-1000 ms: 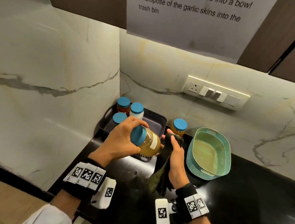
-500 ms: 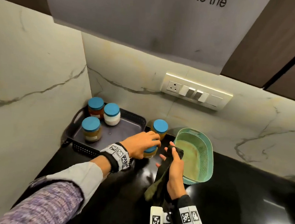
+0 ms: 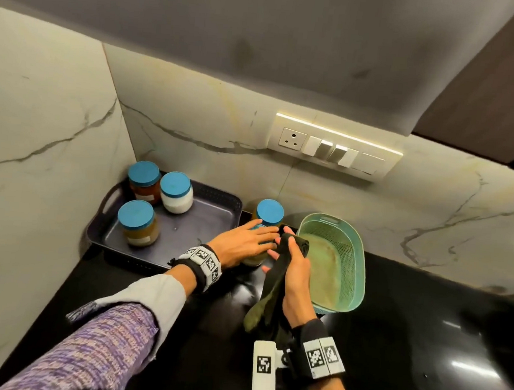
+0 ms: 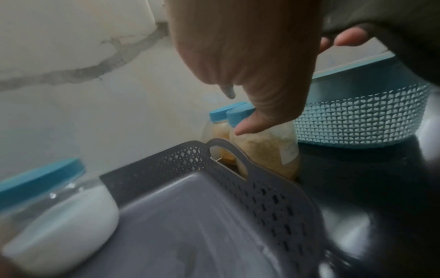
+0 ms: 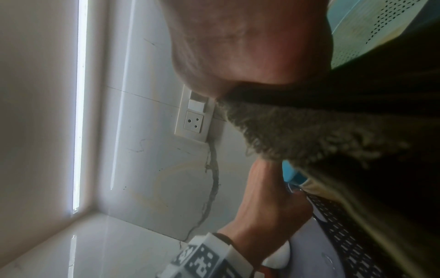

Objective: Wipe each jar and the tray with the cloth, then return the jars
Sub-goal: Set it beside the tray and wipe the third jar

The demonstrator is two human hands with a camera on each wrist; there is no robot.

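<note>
A dark grey tray (image 3: 210,219) in the back left corner carries three blue-lidded jars: a red-brown one (image 3: 144,181), a white one (image 3: 176,191) and a yellow one (image 3: 138,222). Two more jars stand on the black counter just right of the tray. The far jar (image 3: 269,212) stands free. My left hand (image 3: 245,243) covers the near jar's (image 3: 254,257) lid from above, and in the left wrist view its thumb (image 4: 250,126) lies against this jar (image 4: 266,150) just under the lid. Right beside it, my right hand (image 3: 295,278) grips a dark green cloth (image 3: 273,288) that hangs down.
A teal mesh basket (image 3: 349,257) stands right of the jars, close behind my right hand. Marble walls close in the corner at left and back, with a switch panel (image 3: 336,147) on the back wall. The black counter (image 3: 422,346) stretches to the right.
My left hand brought the yellow jar down from mid-air, where it was tilted, and stood it on the counter right of the tray. The right hand kept the cloth and barely moved.
</note>
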